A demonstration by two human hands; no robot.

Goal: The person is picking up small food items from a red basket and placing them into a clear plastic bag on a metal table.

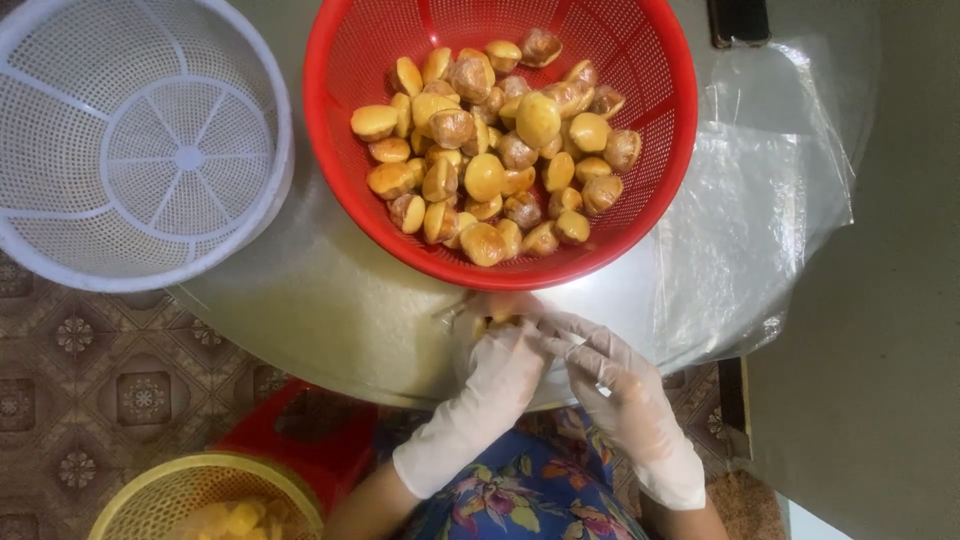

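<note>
Left hand (500, 365) gloved, fingers curled around one yellow nut (497, 318) | right hand (610, 375) gloved, pinching it from the right, perhaps with a small blade | nut just near of red basket (330, 150), both hands equally close

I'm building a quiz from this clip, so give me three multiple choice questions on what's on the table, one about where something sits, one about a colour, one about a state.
1. Where is the white basket?
A. Left of the red basket
B. Inside it
C. On the floor

2. What colour is the basket at the bottom left edge?
A. Blue
B. Yellow
C. Black

3. What state is the white basket in?
A. Full of pieces
B. Overturned
C. Empty

Answers: 1 A, it sits on the table left of the red one. 2 B, its rim is yellow. 3 C, only bare mesh shows, while the round pieces fill the red one.
</note>
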